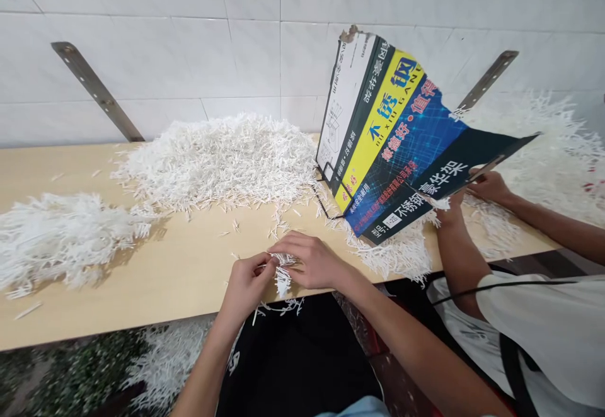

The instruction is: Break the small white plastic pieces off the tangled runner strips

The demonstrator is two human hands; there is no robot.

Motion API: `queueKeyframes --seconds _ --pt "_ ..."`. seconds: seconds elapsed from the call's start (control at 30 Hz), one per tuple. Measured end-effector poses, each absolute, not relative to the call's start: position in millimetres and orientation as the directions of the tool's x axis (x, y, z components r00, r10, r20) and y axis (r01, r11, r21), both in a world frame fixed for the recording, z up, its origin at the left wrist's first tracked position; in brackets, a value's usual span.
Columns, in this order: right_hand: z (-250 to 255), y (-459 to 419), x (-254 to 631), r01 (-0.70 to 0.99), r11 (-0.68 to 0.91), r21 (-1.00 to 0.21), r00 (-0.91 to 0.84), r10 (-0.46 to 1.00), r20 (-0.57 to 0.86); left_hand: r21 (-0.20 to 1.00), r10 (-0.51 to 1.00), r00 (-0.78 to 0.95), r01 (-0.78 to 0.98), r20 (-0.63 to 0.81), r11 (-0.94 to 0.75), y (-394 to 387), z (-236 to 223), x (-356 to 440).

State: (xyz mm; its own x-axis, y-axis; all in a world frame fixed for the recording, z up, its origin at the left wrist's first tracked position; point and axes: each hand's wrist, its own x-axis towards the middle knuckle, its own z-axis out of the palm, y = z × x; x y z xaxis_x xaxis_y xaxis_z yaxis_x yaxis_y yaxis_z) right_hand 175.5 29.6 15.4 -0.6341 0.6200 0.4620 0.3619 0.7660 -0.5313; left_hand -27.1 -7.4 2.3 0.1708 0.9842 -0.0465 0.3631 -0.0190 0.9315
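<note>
At the front edge of the table [155,285], my left hand [246,283] and my right hand [314,261] meet. Between them is a small bunch of white branched plastic pieces [282,278]. The left thumb and fingers are pinched together at its left side. My right fingers curl over the top and right side of the same bunch, so part of it is hidden. A few white strands [288,307] hang below at the table edge, over my dark-clothed lap. Short loose white sticks [278,228] lie just beyond the hands.
A large heap of short white sticks [227,162] lies against the tiled wall. A tangled white clump [61,237] sits at left. A printed cardboard sheet [392,146] stands tilted at right. Beside it are a co-worker's arms [460,247] and more white pieces [543,159].
</note>
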Motion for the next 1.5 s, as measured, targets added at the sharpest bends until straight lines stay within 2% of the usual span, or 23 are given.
queueKeyframes --seconds 0.13,0.23,0.37,0.53,0.67,0.8,0.9,1.07,1.17,1.3,1.4,1.5 --pt "6 37 172 0.336 0.668 -0.664 -0.583 0.701 0.410 0.930 0.975 0.218 0.364 -0.037 -0.046 -6 5 -32" --pt "7 37 172 0.286 0.556 -0.780 -0.504 0.780 0.371 0.898 0.960 0.279 0.426 -0.016 -0.109 -6 5 -32" --pt "13 38 172 0.251 0.421 -0.872 -0.382 0.870 0.311 0.786 0.968 0.251 0.601 -0.016 -0.143 -7 3 -23" --pt "9 42 172 0.202 0.188 -0.961 -0.213 0.966 0.144 0.614 0.988 0.152 0.779 0.020 -0.132 -10 -3 -12" --pt "2 43 173 0.189 0.089 -0.978 -0.059 0.995 0.080 0.581 0.980 0.197 0.795 0.022 -0.173 -9 -4 -12" --pt "-2 43 173 0.224 0.085 -0.971 0.054 0.994 0.100 0.574 0.975 0.222 0.796 0.016 -0.191 -6 -2 -12" --pt "-2 46 174 0.215 0.124 -0.969 0.036 0.990 0.134 0.600 0.976 0.216 0.780 0.010 -0.179 -4 -2 -12" --pt "-5 52 175 0.172 0.116 -0.978 -0.051 0.993 0.108 0.611 0.982 0.188 0.777 0.004 -0.151 -7 -1 -12" --pt "-7 52 172 0.205 0.059 -0.977 0.053 0.996 0.071 0.563 0.977 0.211 0.806 0.012 -0.181 -8 -1 -11" --pt "-5 50 165 0.108 -0.038 -0.993 0.216 0.976 -0.014 0.534 0.974 0.226 0.819 0.031 -0.208 -8 1 -9" --pt "-4 52 163 0.010 -0.056 -0.998 0.286 0.957 -0.050 0.602 0.971 0.237 0.769 0.042 -0.214 -7 0 -14" --pt "-5 56 164 -0.120 0.003 -0.993 0.350 0.936 -0.039 0.719 0.969 0.239 0.663 0.061 -0.209 -8 -3 -21"
